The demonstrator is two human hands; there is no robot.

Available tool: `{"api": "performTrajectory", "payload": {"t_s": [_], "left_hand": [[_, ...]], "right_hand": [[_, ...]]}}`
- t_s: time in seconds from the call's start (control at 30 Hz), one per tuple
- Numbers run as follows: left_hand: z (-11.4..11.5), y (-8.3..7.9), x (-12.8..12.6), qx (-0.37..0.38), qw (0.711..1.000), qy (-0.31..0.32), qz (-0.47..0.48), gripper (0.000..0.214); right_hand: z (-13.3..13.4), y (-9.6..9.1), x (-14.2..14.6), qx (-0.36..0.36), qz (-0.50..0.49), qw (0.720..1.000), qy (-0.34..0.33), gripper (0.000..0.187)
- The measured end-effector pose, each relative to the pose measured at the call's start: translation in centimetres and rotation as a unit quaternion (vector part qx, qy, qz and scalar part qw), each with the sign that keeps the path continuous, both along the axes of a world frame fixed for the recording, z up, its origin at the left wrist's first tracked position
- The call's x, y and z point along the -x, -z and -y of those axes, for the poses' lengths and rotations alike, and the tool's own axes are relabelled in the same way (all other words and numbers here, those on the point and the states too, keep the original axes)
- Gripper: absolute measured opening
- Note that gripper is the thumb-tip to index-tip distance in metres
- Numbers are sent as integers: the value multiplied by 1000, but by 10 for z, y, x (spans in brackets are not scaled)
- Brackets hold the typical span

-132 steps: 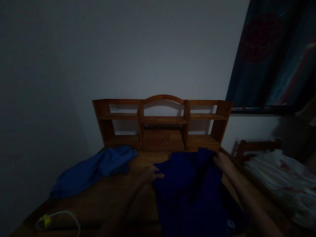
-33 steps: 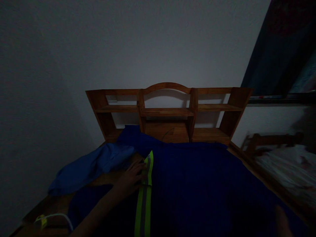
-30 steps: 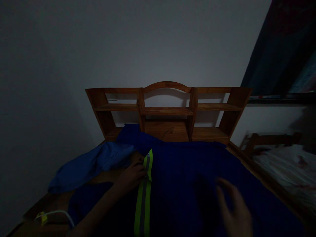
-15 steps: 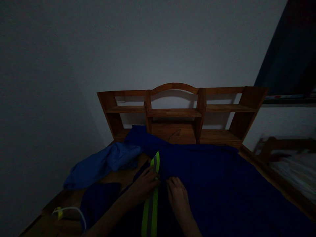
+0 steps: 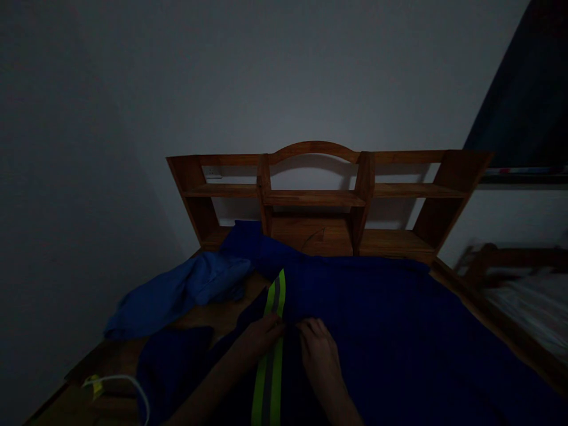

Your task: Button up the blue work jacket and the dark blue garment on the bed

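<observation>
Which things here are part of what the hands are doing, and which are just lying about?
At the hands:
- left hand
- right hand
- dark blue garment
- its yellow-green band

Just there:
- lighter blue cloth
- white cord
- wooden shelf

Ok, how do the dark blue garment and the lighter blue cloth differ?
The dark blue garment is spread wide; the lighter blue cloth is bunched. The garment shows a yellow-green band; the cloth shows none. The left hand and right hand are at the garment, not the cloth. Both fabrics are blue.
</observation>
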State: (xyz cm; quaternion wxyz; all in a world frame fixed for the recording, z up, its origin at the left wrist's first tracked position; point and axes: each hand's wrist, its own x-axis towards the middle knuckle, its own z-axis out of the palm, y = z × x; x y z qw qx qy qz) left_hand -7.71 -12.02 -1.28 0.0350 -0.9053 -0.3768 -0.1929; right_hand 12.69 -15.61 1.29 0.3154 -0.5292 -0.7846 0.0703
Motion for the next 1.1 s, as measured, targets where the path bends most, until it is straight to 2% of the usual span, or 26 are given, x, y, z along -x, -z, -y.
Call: {"api": "performTrajectory", "payload": {"t_s": [0.1,0.23,0.4,0.57,0.77,1.1], "left_hand": [[1,3,-1,-38,999,-21,7,22],[4,-1,-4,-78,996,-48,-1,19],[5,-4,-2,-93,994,-52,-8,26],[7,-5,1,-94,994,-52,12,23],[9,-16,-6,-120,992,-37,-14,22],[12,-21,-8,-16,999,-23,16,24]], "right_hand": [[-1,1,0,6,-11,1000,-4,34],[0,-1,0,5,-25,1000,-9,32],[2,-5,3,-6,-41,999,-3,18],[0,-4,4,1,-39,999,-14,21],[0,-3,3,-11,-23,1000,-15,18],[-3,-3,1,-14,-18,1000,-11,23]]}}
